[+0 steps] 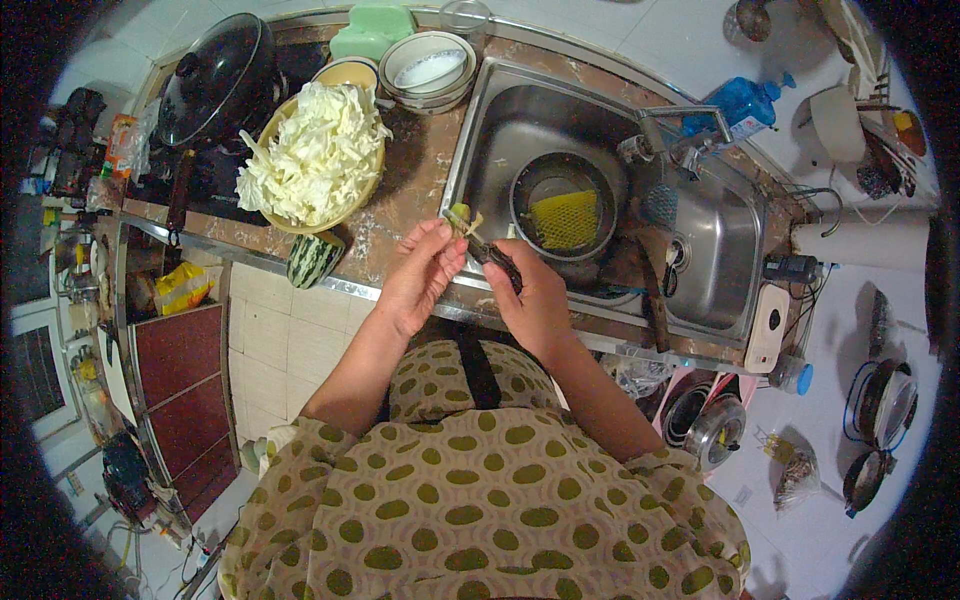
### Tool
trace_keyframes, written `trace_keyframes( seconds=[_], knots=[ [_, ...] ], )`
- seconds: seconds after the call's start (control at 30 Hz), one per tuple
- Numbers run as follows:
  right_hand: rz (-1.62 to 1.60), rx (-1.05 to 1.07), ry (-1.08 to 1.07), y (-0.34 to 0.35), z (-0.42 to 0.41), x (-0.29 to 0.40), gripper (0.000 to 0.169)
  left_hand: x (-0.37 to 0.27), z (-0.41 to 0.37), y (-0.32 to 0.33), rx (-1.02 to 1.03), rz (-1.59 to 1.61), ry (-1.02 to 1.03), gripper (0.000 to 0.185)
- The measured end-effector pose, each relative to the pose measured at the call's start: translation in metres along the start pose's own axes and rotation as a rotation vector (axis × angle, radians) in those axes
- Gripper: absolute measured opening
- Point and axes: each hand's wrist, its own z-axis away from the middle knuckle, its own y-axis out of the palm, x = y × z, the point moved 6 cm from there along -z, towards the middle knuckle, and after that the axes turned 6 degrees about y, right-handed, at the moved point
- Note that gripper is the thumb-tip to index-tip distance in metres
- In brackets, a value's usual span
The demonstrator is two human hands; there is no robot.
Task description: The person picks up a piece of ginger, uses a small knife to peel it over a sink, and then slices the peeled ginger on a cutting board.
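Over the front edge of the sink, my left hand (424,262) pinches a small green vegetable piece (460,212) between thumb and fingers. A pale, thin strip hangs at its side. My right hand (534,296) is wrapped around a dark handle-like tool (504,264), its front end reaching to the fingers of my left hand. The working end is too small and covered to tell its kind. Just beyond my right hand, a round dark pan (564,174) sits in the steel sink (487,142), with a yellow mesh cloth (564,220) in it.
Left on the counter (401,217) stand a yellow bowl (367,193) heaped with torn cabbage leaves (311,154), a striped green gourd piece (315,259) at the edge, and stacked bowls (427,71). A lidded pan (217,82) is on the stove. A cleaver-like blade (651,292) lies across the sink.
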Motion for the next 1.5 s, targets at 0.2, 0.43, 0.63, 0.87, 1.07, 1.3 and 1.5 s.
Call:
trace_keyframes(
  seconds=[0.2, 0.43, 0.63, 0.87, 1.07, 1.3, 1.5],
  knots=[
    [0.052, -0.032, 0.109, -0.001, -0.007, -0.028, 0.025, 0.006, 0.000, -0.009, 0.026, -0.009, 0.010, 0.021],
    [-0.044, 0.009, 0.182, -0.003, -0.008, -0.035, 0.025, 0.006, -0.001, -0.009, -0.010, 0.031, -0.051, 0.026],
    [0.019, 0.020, 0.018, -0.001, 0.002, -0.005, 0.026, 0.011, -0.005, -0.004, 0.036, 0.049, -0.072, 0.025],
    [0.154, -0.031, 0.029, -0.005, -0.003, -0.012, 0.026, 0.007, -0.003, -0.001, 0.003, -0.031, -0.011, 0.027],
    [0.035, 0.055, 0.316, -0.011, -0.016, -0.045, 0.025, 0.005, 0.003, 0.003, -0.051, -0.014, -0.075, 0.026],
    [0.024, 0.041, 0.063, -0.001, -0.004, -0.007, 0.024, 0.014, -0.006, -0.005, -0.046, 0.016, -0.122, 0.027],
    [0.103, -0.008, -0.007, -0.001, -0.008, -0.008, 0.025, 0.008, -0.002, 0.001, -0.066, -0.166, -0.057, 0.023]
  ],
)
